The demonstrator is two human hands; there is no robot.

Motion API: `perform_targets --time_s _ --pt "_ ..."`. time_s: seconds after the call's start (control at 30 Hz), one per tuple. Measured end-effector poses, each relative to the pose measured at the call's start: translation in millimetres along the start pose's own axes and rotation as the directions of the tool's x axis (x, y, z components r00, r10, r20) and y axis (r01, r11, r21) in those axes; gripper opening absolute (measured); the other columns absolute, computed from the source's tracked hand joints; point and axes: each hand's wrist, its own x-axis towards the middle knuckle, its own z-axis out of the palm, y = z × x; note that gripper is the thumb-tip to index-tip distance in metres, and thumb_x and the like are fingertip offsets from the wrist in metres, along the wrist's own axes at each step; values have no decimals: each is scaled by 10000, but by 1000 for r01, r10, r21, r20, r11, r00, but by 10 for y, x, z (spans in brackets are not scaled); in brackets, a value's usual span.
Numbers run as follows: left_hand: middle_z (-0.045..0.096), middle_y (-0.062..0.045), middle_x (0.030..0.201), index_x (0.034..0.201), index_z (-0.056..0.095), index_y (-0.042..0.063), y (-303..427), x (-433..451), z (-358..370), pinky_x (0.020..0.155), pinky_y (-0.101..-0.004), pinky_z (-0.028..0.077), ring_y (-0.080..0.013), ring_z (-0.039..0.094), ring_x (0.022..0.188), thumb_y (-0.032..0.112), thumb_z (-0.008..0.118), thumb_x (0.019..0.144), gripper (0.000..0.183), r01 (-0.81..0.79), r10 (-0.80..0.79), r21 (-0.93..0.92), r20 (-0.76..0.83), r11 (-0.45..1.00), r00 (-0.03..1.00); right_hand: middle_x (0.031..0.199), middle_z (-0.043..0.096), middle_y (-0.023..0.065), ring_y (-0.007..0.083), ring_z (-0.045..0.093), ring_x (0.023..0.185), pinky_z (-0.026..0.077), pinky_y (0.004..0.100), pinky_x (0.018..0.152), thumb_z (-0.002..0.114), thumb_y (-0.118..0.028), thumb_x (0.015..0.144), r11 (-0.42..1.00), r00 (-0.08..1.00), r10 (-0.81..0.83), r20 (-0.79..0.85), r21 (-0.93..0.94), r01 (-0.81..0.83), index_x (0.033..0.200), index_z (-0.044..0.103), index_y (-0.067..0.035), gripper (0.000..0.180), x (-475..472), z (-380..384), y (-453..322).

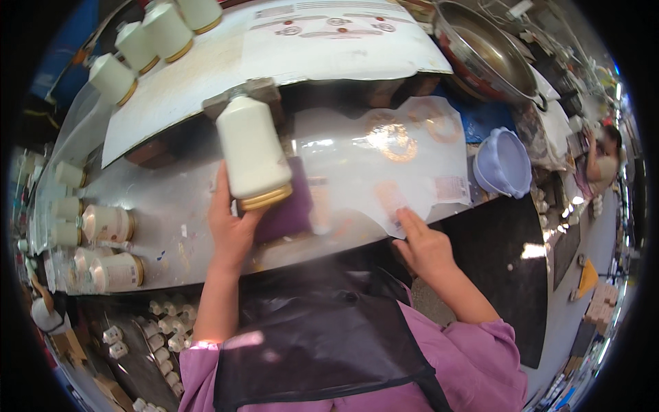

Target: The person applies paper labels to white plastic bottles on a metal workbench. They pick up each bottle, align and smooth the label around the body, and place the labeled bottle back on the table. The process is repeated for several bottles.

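Observation:
My left hand (231,232) grips a white ceramic bottle (252,147) with a gold band at its base, held tilted above the metal worktable (190,206). The bottle's visible side is plain. The fingertips of my right hand (427,247) touch a small orange-printed decal (389,194) at the table's front edge. Blur hides whether the thumb pinches it from below. Beyond that hand lies a translucent decal sheet (340,139) with gold ring-shaped prints (394,139). A purple pad (283,211) lies partly beneath the held bottle.
A raised white board (329,56) on bricks carries a printed sheet and several bottles (167,33). Decorated bottles (117,272) stand at the left. On the right are a lilac basin (502,162) and a large metal pan (484,46). Other people work at both sides.

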Motion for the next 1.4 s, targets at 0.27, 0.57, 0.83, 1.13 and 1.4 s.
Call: perform_targets --time_s 0.27,0.57,0.83,1.13,1.4 --pt "563 -157 1475 1602 300 9 48 42 -18 1110 -351 435 -234 563 1321 26 818 808 949 -6 9 -36 76 999 997 1283 707 76 203 681 632 532 311 551 732 -49 766 964 986 -150 -70 -231 131 1238 707 -128 480 -186 204 186" --pt "643 -135 1256 1573 335 -5 52 45 -22 936 -331 509 -217 643 1081 206 930 713 1067 -107 115 106 -67 989 991 879 757 112 193 693 656 515 300 573 715 -92 872 889 990 68 121 442 -115 1020 770 -31 170 104 -109 -38" --pt "610 -190 1305 1506 428 29 123 201 -34 948 -466 499 -364 595 1125 355 933 694 1010 -155 154 30 31 987 988 801 745 93 105 628 530 488 213 482 652 -171 991 174 696 129 706 675 -717 947 737 32 224 1302 -556 -342" --pt "575 -232 1370 1505 401 30 152 175 -28 1040 -480 483 -411 563 1266 373 924 699 1020 -5 7 83 -25 997 1000 937 771 132 88 617 539 490 217 499 628 -135 991 396 945 -22 327 870 -292 1047 731 51 220 2261 -1026 -948" --pt "476 -260 1473 1570 272 10 -4 156 -140 1080 -486 460 -417 504 1344 399 900 709 1135 28 -20 -70 103 997 995 1077 727 182 247 706 680 545 347 580 664 -21 771 878 873 -477 -105 -91 470 1152 664 3 381 1965 -721 -1611"
